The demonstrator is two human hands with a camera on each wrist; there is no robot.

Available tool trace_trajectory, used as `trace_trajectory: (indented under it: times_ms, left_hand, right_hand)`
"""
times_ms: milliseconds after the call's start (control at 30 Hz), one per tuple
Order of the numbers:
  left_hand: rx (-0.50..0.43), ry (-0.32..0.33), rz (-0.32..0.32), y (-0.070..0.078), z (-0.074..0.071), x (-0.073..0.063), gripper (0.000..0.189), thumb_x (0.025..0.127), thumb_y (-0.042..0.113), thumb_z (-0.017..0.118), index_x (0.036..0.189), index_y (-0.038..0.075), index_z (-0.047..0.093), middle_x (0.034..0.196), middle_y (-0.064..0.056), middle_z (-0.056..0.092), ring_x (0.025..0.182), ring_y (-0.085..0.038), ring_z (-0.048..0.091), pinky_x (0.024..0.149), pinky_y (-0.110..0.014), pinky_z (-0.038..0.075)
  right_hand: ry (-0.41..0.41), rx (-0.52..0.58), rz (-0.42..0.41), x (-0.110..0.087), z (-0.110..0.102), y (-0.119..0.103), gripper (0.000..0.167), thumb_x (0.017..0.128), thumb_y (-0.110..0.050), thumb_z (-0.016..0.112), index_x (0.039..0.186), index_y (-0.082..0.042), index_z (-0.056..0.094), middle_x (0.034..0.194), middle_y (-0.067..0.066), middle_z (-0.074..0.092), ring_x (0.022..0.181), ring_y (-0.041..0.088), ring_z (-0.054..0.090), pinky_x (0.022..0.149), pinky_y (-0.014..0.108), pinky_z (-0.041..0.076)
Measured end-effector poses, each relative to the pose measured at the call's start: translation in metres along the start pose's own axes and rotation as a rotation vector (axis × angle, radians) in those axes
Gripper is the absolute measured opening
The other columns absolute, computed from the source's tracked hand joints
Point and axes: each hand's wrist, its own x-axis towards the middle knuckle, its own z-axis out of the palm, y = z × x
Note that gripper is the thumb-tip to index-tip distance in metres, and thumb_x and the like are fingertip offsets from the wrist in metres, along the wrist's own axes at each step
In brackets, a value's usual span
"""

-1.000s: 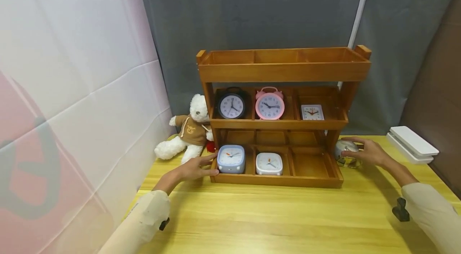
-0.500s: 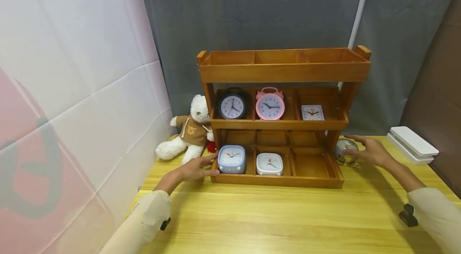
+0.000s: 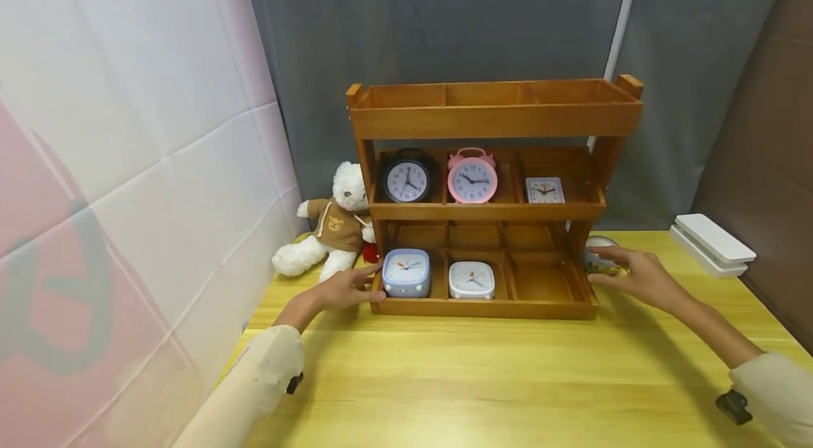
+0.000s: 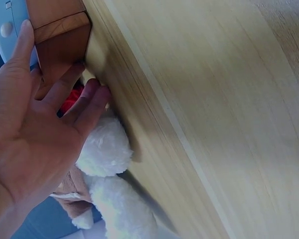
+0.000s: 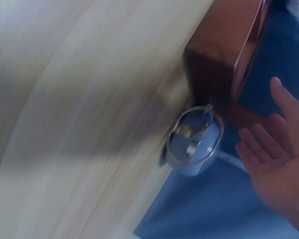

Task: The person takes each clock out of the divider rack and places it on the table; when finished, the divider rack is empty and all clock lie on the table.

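A three-tier wooden shelf (image 3: 495, 122) stands on the table. My left hand (image 3: 343, 287) touches its lower left corner, thumb on the front edge beside a blue clock (image 3: 406, 279) and fingers along the side. In the left wrist view those fingers look mostly straight. My right hand (image 3: 641, 280) is by the shelf's lower right side, in front of a round silvery object (image 3: 597, 243) that it partly hides. In the right wrist view this hand (image 5: 284, 149) has spread fingers and nothing in it, apart from the silvery object (image 5: 194, 142).
A white clock (image 3: 471, 281) shares the bottom tier. Above are a black clock (image 3: 406, 181), a pink alarm clock (image 3: 473, 180) and a small square clock (image 3: 545, 190). A teddy bear (image 3: 336, 222) sits left of the shelf. A white flat device (image 3: 713, 242) lies at right.
The head view has shifted slightly. My right hand's fingers have moved left toward the shelf's side and now cover more of the silvery object. The left hand keeps its place on the corner.
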Motion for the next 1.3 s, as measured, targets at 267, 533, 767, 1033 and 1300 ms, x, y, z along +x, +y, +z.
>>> trace_trajectory:
  times_ms: [267,533,767,1033,1300]
  left_hand:
    - [-0.022,0.001,-0.009,-0.001,0.0,0.002,0.078,0.1,0.031,0.073,0.162,0.006,0.033,0.146,-0.033,0.053,0.137,-0.044,0.053,0.113,-0.056,0.042]
    - [-0.026,0.003,0.02,0.002,-0.001,0.003,0.076,0.1,0.028,0.072,0.161,0.003,0.034,0.149,-0.033,0.05,0.136,-0.045,0.053,0.113,-0.055,0.043]
    - [-0.057,0.001,0.011,0.004,0.0,-0.001,0.077,0.1,0.026,0.073,0.162,0.003,0.033,0.152,-0.033,0.046,0.137,-0.047,0.051,0.113,-0.055,0.043]
    - [-0.084,0.005,0.019,-0.002,-0.001,0.0,0.076,0.1,0.023,0.073,0.161,0.001,0.033,0.154,-0.034,0.043,0.137,-0.049,0.05,0.111,-0.056,0.045]
    - [-0.079,0.002,-0.003,0.0,0.0,0.0,0.077,0.1,0.027,0.073,0.162,0.005,0.032,0.155,-0.031,0.043,0.139,-0.046,0.05,0.112,-0.053,0.045]
  right_hand:
    - [-0.05,0.04,-0.02,0.004,0.015,-0.032,0.054,0.089,-0.022,0.084,0.136,0.0,0.067,0.13,0.025,0.068,0.114,0.047,0.067,0.089,0.061,0.056]
    - [-0.089,0.046,-0.064,0.021,0.038,-0.053,0.057,0.089,-0.029,0.085,0.137,-0.002,0.067,0.13,0.022,0.07,0.117,0.044,0.067,0.092,0.059,0.056]
    - [-0.136,0.099,-0.073,0.04,0.066,-0.071,0.061,0.088,-0.033,0.086,0.138,-0.003,0.067,0.132,0.022,0.068,0.121,0.042,0.065,0.099,0.058,0.054]
    - [-0.217,0.17,-0.068,0.07,0.099,-0.09,0.065,0.087,-0.037,0.086,0.139,-0.003,0.065,0.135,0.021,0.067,0.125,0.04,0.063,0.103,0.058,0.051]
    - [-0.26,0.138,-0.088,0.088,0.124,-0.101,0.069,0.084,-0.039,0.089,0.138,-0.002,0.066,0.134,0.02,0.067,0.124,0.04,0.063,0.101,0.056,0.053]
